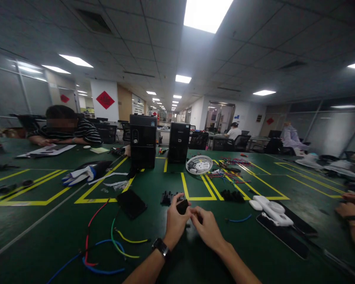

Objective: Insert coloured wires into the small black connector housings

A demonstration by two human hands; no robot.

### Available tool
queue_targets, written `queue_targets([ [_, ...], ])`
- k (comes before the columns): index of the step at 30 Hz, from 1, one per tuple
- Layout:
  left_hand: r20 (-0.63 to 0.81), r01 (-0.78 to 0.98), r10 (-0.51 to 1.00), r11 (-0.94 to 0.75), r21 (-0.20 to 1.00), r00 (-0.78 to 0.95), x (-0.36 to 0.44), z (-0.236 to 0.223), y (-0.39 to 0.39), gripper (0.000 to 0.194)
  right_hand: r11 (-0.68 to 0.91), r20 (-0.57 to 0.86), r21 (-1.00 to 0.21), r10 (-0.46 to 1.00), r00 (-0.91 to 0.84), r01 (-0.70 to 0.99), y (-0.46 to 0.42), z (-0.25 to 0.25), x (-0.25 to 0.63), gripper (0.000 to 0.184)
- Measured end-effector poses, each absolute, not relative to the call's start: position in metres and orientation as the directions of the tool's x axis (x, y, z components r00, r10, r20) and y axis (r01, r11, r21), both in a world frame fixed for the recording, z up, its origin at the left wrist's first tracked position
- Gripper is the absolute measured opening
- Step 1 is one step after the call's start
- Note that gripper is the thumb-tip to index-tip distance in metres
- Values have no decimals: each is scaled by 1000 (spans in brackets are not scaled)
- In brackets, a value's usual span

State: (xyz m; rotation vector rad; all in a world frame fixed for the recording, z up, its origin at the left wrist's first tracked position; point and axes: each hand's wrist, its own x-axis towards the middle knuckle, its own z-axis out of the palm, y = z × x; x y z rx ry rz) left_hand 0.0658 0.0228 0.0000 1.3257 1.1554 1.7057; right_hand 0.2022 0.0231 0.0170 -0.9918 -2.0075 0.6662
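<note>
Over the near middle of the green table, my left hand (176, 221) is closed around a small black block (182, 206), whose exact kind I cannot make out. Close beside it, my right hand (206, 227) has its thumb and fingertips pinched together against the block's side; what they hold is too small or hidden to name. Just beyond my hands lie black plastic pieces (167, 198). Left of them are a flat black rectangular device (131, 204) and loose red (88, 232), green (113, 232), yellow (131, 240) and blue (106, 272) wires.
Two black computer towers (142, 142) stand at the back, with a white basket (199, 165) and coloured wires (236, 169) nearby. Right are a short blue wire (239, 219), white devices (272, 211) and another person's hands (350, 209). Gloves (79, 175) lie left; a person (68, 130) leans there.
</note>
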Motion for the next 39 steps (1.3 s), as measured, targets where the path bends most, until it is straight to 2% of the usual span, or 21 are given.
queue_targets([
  [6, 387, -22, 880, -408, 913, -276, 63, 7, 20, 47, 565, 451, -666, 825, -340, 486, 22, 14, 201, 29],
  [9, 373, -92, 898, -402, 911, -233, 64, 15, 11, 50, 562, 453, -691, 826, -334, 454, 21, 14, 203, 31],
  [13, 323, -141, 899, -376, 916, -297, 63, 17, 2, 38, 573, 446, -726, 813, -375, 380, 14, 18, 199, 32],
  [20, 326, -218, 877, -416, 883, -354, 72, 15, -9, 29, 630, 470, -605, 776, -421, 486, -11, 48, 197, 33],
  [23, 238, -324, 820, -448, 834, -521, 65, 34, -10, 25, 596, 479, -632, 803, -356, 496, -27, 33, 198, 36],
  [26, 93, -434, 684, -555, 710, -723, 33, 63, -4, 27, 563, 408, -643, 826, -389, 519, -37, 12, 197, 37],
  [27, 109, -407, 637, -604, 686, -763, 20, 73, -4, 26, 551, 393, -645, 833, -389, 530, -39, 10, 194, 37],
  [30, 230, -318, 624, -638, 701, -746, -5, 95, -10, 22, 588, 398, -626, 806, -438, 512, -39, 15, 172, 36],
  [33, 368, -213, 677, -613, 761, -637, -4, 99, -24, 25, 743, 420, -548, 641, -643, 383, -37, 25, 145, 30],
  [36, 391, -160, 746, -546, 822, -539, 8, 87, -32, 33, 761, 502, -545, 633, -590, 352, -33, 29, 141, 53],
  [39, 257, -240, 885, -366, 899, -388, 22, 64, -25, 37, 733, 585, -585, 678, -444, 347, -26, 30, 160, 85],
])
